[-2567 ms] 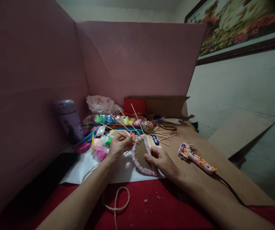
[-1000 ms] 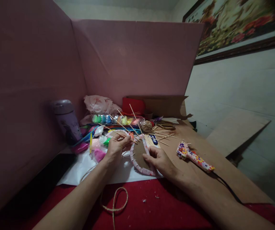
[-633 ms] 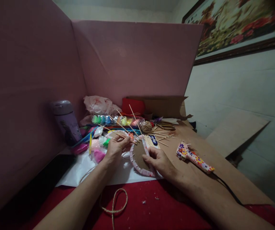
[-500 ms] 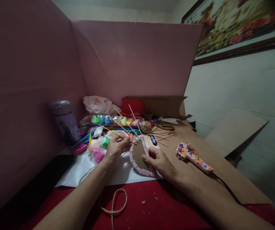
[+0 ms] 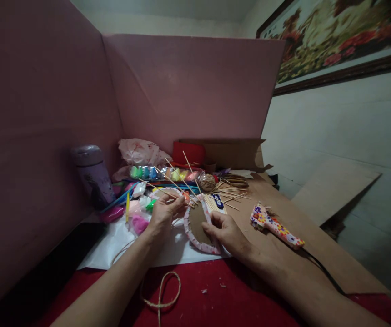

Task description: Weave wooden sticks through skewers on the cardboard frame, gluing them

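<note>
A brown cardboard piece (image 5: 197, 222) with a rounded outline and a pale, pink-patterned cloth edge is tilted up in front of me. My right hand (image 5: 228, 234) is closed on its right side, thumb on the cardboard face. Several thin wooden skewers fan out from its upper edge. My left hand (image 5: 164, 212) pinches the leftmost wooden skewer (image 5: 155, 187), whose near end meets the cardboard's upper left edge. Behind that hand lies a second cloth-edged piece (image 5: 166, 193), partly covered. Loose skewers (image 5: 231, 193) are scattered behind my right hand.
A flower-patterned glue gun (image 5: 273, 227) with a black cord lies right on cardboard. Twine (image 5: 161, 290) loops over the red cloth (image 5: 195, 313). At left stand a purple bottle (image 5: 93, 177) and bagged coloured clay (image 5: 139, 224). A twine ball (image 5: 207, 180) sits behind.
The whole view has shifted slightly, with things sitting a little lower in the picture. Both hands keep their hold on the skewer and the cardboard piece.
</note>
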`<act>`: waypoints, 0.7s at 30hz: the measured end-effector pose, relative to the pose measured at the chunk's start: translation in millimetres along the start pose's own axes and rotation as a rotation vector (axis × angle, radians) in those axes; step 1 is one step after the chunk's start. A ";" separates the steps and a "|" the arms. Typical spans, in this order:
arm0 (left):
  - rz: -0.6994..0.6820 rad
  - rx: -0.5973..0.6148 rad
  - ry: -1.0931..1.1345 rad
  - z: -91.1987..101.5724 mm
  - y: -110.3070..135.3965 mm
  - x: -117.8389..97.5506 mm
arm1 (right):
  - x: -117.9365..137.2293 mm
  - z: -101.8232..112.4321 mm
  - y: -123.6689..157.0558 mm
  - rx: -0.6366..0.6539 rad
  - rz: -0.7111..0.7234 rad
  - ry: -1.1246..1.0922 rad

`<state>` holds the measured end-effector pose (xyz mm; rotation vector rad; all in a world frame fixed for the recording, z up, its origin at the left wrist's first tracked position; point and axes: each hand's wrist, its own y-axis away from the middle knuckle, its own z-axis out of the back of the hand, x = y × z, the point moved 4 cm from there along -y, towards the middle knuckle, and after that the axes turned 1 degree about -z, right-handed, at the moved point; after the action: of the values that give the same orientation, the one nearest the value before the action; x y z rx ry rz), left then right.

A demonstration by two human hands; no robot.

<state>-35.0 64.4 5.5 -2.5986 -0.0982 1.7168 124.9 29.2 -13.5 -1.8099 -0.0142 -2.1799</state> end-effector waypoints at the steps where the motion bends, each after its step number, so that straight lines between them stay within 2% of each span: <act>1: -0.001 0.002 0.002 -0.2 0.0 -0.2 | -0.2 -0.1 -0.2 0.000 -0.001 0.001; 13: 0.008 -0.010 0.004 -1.4 0.3 -1.3 | -6.8 1.6 -2.7 0.017 0.013 -0.041; 21: 0.016 -0.007 0.015 0.5 -1.3 1.0 | -0.4 1.4 -0.5 -0.006 0.010 0.009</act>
<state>-35.1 65.8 4.4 -2.6233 -0.0832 1.7051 126.2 30.0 -13.6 -1.7995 0.0034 -2.1836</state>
